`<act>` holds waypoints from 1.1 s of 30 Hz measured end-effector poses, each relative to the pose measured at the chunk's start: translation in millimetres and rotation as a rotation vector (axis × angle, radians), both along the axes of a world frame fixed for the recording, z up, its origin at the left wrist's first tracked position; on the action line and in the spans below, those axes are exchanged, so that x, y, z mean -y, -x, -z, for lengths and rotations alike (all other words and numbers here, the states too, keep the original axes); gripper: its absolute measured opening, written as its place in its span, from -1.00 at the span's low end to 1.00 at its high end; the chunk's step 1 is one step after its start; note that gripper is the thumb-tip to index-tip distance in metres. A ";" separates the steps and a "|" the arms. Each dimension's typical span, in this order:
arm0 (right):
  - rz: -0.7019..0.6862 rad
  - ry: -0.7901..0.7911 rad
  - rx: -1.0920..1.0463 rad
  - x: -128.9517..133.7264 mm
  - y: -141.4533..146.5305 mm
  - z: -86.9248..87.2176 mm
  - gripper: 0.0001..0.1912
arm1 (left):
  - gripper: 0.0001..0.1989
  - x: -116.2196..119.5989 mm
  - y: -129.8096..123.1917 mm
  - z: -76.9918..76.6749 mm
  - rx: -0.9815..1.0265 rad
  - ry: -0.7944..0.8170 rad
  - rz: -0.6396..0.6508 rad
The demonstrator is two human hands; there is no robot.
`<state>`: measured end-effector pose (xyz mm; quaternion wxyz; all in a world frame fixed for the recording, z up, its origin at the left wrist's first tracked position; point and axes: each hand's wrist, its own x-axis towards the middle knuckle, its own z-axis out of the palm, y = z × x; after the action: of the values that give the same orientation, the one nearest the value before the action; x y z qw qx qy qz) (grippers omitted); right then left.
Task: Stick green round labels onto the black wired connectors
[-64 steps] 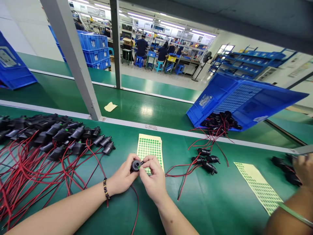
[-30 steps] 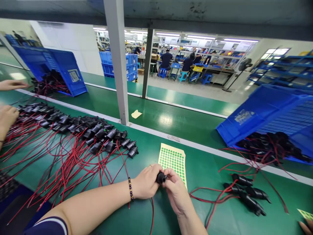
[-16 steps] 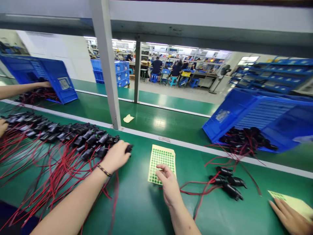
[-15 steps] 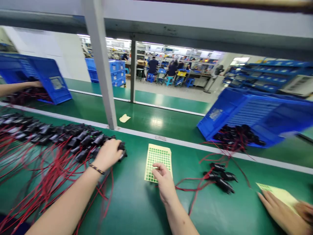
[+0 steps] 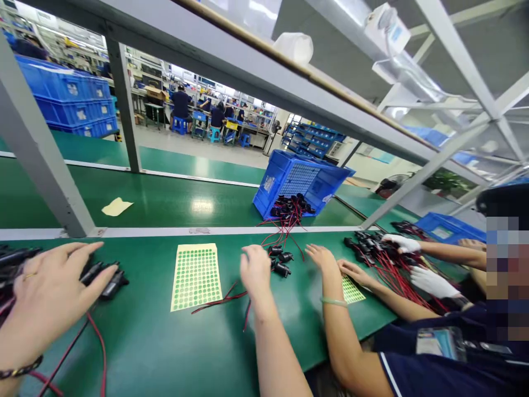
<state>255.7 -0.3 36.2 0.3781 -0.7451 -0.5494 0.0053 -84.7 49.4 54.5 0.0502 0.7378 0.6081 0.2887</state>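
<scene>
My left hand (image 5: 58,286) is open at the left, fingers and thumb spread over a row of small black cylindrical parts with red and black wires (image 5: 109,284). Whether it touches them is hidden. My right hand (image 5: 256,270) is just left of a small group of similar black parts (image 5: 283,269), its back toward me and its fingers bent down, the tips out of sight. Between my hands a pale yellow sheet of green round stickers (image 5: 197,278) lies flat on the green table. Red wires (image 5: 217,303) reach from the small group to the sheet's lower right corner.
A tipped blue crate (image 5: 264,190) spills black wired parts beyond the white strip. A scrap of yellow paper (image 5: 117,207) lies behind the left post (image 5: 45,149). At right, a co-worker's hands (image 5: 322,258) are over another sticker sheet (image 5: 352,291); gloved hands (image 5: 432,281) work farther along.
The view has swung to the right, bringing co-workers into sight. My right hand has left the sticker sheet and moved right to the small group of black parts. My left hand has spread its fingers.
</scene>
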 end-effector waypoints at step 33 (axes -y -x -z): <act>-0.304 0.270 -0.086 -94.1 37.3 28.9 -0.80 | -0.76 26.4 -83.2 64.9 1.557 1.124 0.430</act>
<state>218.4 93.9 7.3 0.2930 -0.6966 -0.6331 0.1676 -1.5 23.0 -10.3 0.8318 0.3051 0.3068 0.3476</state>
